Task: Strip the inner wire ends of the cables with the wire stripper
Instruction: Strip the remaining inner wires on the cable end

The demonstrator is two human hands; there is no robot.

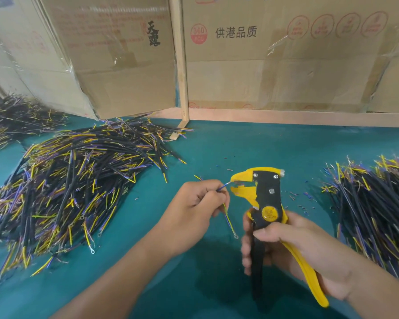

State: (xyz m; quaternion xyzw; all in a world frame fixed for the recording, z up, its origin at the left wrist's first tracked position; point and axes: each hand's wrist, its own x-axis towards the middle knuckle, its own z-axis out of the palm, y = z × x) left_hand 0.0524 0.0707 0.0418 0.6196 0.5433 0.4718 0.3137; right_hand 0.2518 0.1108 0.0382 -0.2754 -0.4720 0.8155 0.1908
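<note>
Centrally, bare mat (pixel 251 148) between cable heaps (pixel 78 180).

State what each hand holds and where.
Left hand pinches a thin wire just behind its tip. Right hand grips the wire stripper by its handles.

The cable's black jacket is hidden inside the left hand (pixel 195 200); the right-hand pile (pixel 373 203) is cut off.
</note>
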